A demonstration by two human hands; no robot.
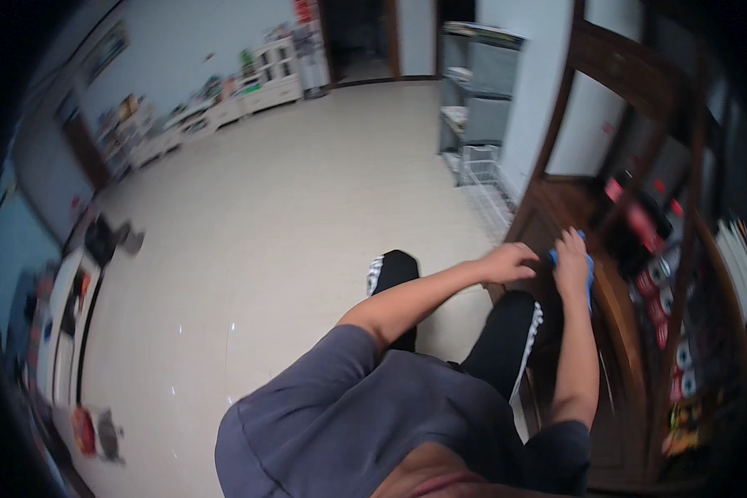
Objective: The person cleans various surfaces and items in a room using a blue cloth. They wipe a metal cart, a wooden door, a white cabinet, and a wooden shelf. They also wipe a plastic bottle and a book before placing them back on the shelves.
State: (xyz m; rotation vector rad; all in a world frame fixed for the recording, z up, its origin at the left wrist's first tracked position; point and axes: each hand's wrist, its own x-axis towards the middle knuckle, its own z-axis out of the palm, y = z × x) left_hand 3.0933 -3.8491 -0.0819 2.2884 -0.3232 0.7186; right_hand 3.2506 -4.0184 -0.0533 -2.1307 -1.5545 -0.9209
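My right hand (571, 264) is flattened over a blue cloth (590, 274), which shows at both sides of the fingers. Hand and cloth rest against the front of a dark brown wooden cabinet (613, 311), near its curved ledge. To the left of them, my left hand (509, 263) hangs in front of the same cabinet with its fingers loosely bent and apart. It holds nothing; whether its fingertips touch the wood I cannot tell.
On the cabinet's shelves stand several red-and-white packages (660, 305). A grey shelf rack (488, 68) and a white wire basket (484, 168) stand beyond it. Low white cabinets (224, 112) line the far wall. Pale glossy tiles (274, 205) cover the floor.
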